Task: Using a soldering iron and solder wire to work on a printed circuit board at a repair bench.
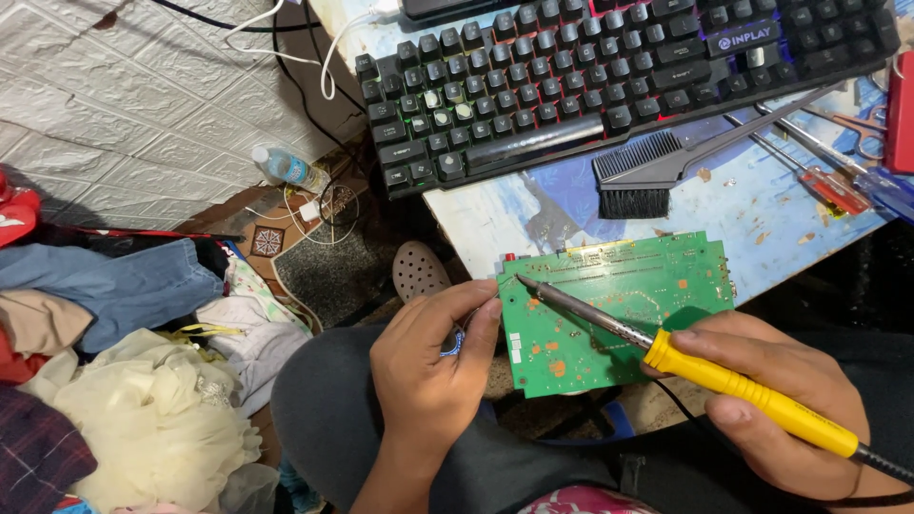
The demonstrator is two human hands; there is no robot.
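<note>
Yellow-handled soldering iron (666,357) clenched in right hand (776,405), tip on top-left edge of green circuit board (619,314). Left hand (428,366) pinching board's left edge, steadying over lap. Joint mid-work; finished or not, cannot tell. Black brush (647,176), keyboard (609,81), screwdrivers (828,181) on counter (762,228) beyond.

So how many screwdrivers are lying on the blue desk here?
2, both on the desk's right edge beside the black brush: a red-handled screwdriver and a blue-handled screwdriver, which the frame partly cuts off. More may lie out of view.
</note>
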